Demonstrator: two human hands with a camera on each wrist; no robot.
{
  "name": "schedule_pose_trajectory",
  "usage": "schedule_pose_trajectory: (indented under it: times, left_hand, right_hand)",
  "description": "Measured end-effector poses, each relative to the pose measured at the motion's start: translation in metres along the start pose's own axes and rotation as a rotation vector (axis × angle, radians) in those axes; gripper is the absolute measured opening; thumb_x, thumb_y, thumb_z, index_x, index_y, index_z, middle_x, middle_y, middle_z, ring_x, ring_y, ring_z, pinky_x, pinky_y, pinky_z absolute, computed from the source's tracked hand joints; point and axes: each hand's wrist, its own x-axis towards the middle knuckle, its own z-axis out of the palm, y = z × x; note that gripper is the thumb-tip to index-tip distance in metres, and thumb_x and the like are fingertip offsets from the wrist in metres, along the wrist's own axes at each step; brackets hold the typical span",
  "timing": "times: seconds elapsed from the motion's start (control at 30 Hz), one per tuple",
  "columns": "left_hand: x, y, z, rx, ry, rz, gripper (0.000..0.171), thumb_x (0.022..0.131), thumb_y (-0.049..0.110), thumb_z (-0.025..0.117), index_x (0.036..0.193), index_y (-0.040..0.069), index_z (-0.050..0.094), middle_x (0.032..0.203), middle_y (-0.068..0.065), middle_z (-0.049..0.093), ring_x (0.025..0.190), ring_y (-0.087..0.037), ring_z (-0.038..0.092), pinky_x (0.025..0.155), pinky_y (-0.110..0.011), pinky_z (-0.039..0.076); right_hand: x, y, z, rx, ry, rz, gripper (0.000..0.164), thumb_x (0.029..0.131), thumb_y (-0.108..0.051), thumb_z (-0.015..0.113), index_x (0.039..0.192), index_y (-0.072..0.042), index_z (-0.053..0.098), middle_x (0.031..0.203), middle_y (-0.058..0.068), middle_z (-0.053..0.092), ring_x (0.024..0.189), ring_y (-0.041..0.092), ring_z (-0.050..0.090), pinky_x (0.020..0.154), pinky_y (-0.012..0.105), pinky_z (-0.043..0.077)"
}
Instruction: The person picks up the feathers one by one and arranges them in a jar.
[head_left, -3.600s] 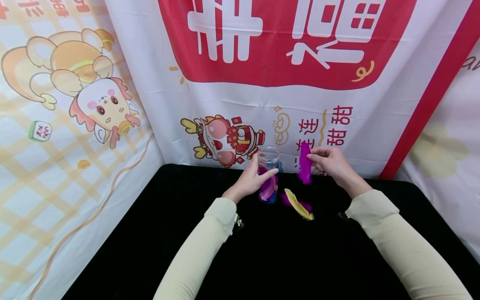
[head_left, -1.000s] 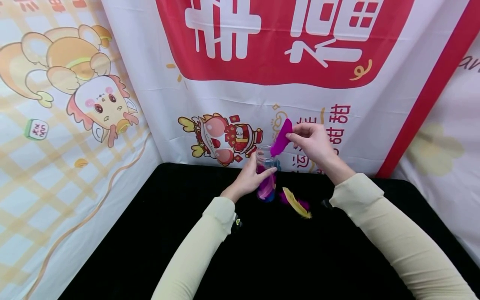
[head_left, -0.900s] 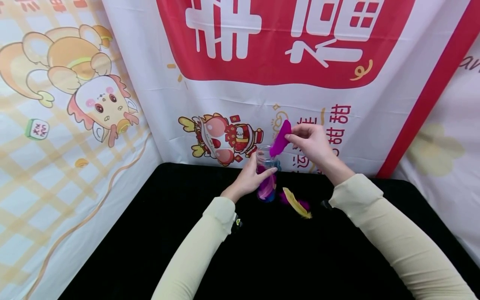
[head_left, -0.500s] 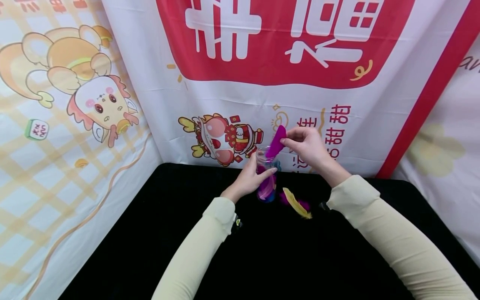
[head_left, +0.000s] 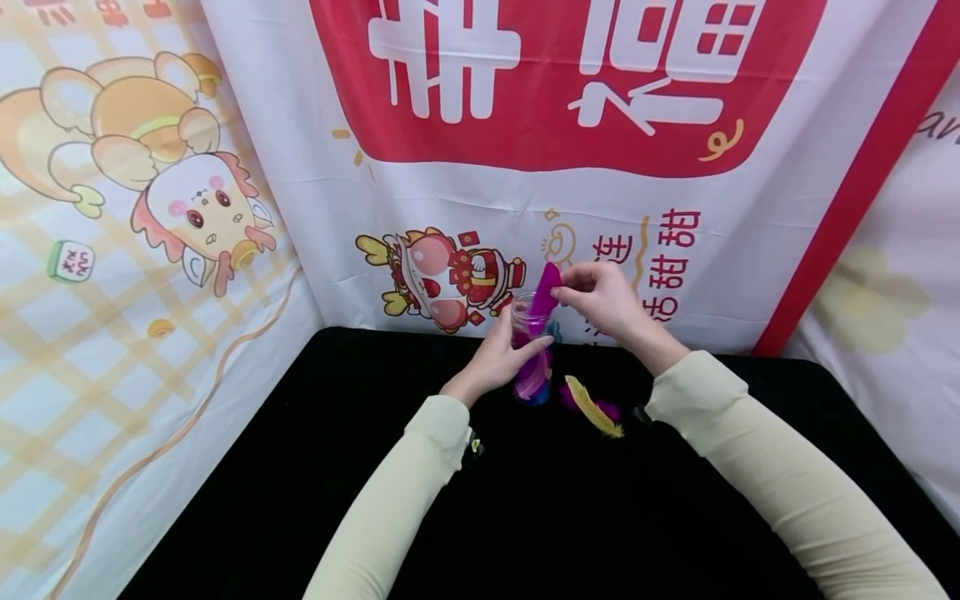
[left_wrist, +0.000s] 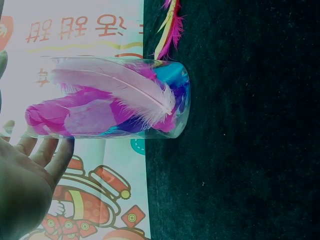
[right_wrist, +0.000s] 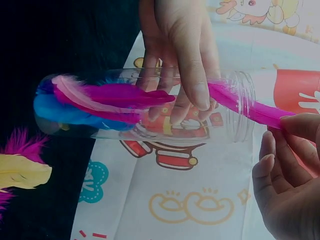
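Note:
My left hand (head_left: pixel 497 358) grips a clear jar (head_left: pixel 532 383) near the back of the table, fingers behind and thumb across its front. Inside lie pink, magenta and blue feathers, plainest in the left wrist view, where a pale pink feather (left_wrist: pixel 125 85) presses against the wall. Between thumb and fingertips, my right hand (head_left: pixel 603 302) pinches a magenta feather (head_left: pixel 546 287). That feather's lower end is through the jar's open mouth, as the right wrist view shows, while its upper end sticks out above the rim (right_wrist: pixel 245 107).
Right of the jar, a yellow feather (head_left: pixel 594 407) lies over magenta feathers (head_left: pixel 611 410) on the black tabletop (head_left: pixel 525 517). Behind the table hangs a white and red printed cloth (head_left: pixel 450 192), close to the jar. Another printed cloth (head_left: pixel 285 283) stands at the left.
The right hand has brought the magenta feather leftward from beside the jar to its mouth, then lowered it partly inside. The left hand keeps its grip on the jar.

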Motion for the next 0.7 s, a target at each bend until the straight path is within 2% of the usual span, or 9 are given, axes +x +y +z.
schedule_pose_trajectory:
  times: [0.27,0.4,0.57,0.7]
  left_hand:
    - [-0.0011,0.0000,-0.0003,-0.011,0.000,-0.011,0.077,0.098,0.051,0.066,0.155,0.018,0.026,0.142,-0.005,0.049,0.130,-0.018,0.053,0.112,-0.044,0.043]
    - [-0.0001,0.0000,-0.0004,-0.001,0.003,-0.013,0.081,0.097,0.050,0.067,0.156,0.015,0.024,0.145,-0.007,0.048,0.131,-0.020,0.053,0.112,-0.045,0.042]
    - [0.0011,-0.0005,-0.0004,0.000,0.005,0.003,0.077,0.099,0.045,0.067,0.155,0.012,0.026,0.141,-0.008,0.051,0.129,-0.021,0.054,0.111,-0.045,0.044]
    - [0.0007,-0.0006,-0.0008,0.014,0.004,0.000,0.076,0.098,0.047,0.067,0.154,0.014,0.027,0.141,-0.008,0.050,0.130,-0.022,0.053,0.112,-0.045,0.043]
  right_hand:
    - [0.0029,0.0058,0.0067,-0.051,-0.031,0.016,0.019,0.097,-0.018,0.072,0.107,-0.002,0.075,0.099,0.012,0.074,0.086,0.018,0.065,0.073,0.030,0.052]
    - [0.0041,0.0070,0.0088,-0.070,-0.052,0.008,0.017,0.097,-0.017,0.072,0.106,-0.003,0.076,0.098,0.012,0.074,0.087,0.020,0.066,0.075,0.032,0.053]
    - [0.0046,0.0067,0.0085,-0.078,-0.090,0.018,0.019,0.098,-0.019,0.071,0.109,-0.005,0.075,0.104,0.012,0.073,0.092,0.023,0.067,0.082,0.039,0.055]
    - [0.0050,0.0074,0.0077,-0.067,-0.105,0.014,0.018,0.099,-0.018,0.070,0.109,-0.005,0.076,0.105,0.012,0.073,0.094,0.024,0.067,0.084,0.040,0.056]
